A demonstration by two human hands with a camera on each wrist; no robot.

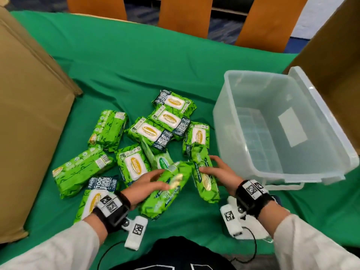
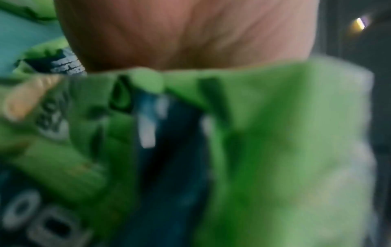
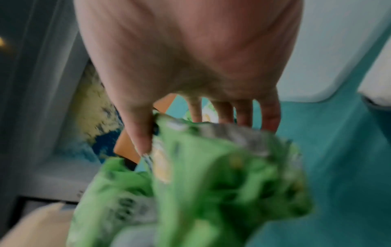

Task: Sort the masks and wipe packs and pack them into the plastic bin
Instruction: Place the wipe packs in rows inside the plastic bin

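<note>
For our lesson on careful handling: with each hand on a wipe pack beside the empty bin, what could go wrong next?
1. The left hand and right hand each hold a wipe pack by one side, so either could slip.
2. The plastic bin stands at the right; the left-hand pack must cross to it and may bump the pile.

White sleeves [image 1: 303, 244], black wrist straps [image 1: 251, 195] with square-coded tags.

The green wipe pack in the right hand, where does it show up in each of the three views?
Head: green wipe pack lower centre, right hand gripping it, left of the clear plastic bin.
Left wrist: cannot tell; only blurred green packs.
Right wrist: lower centre, under the thumb and fingers.
Shared landmark: green tablecloth, teal in the right wrist view.
</note>
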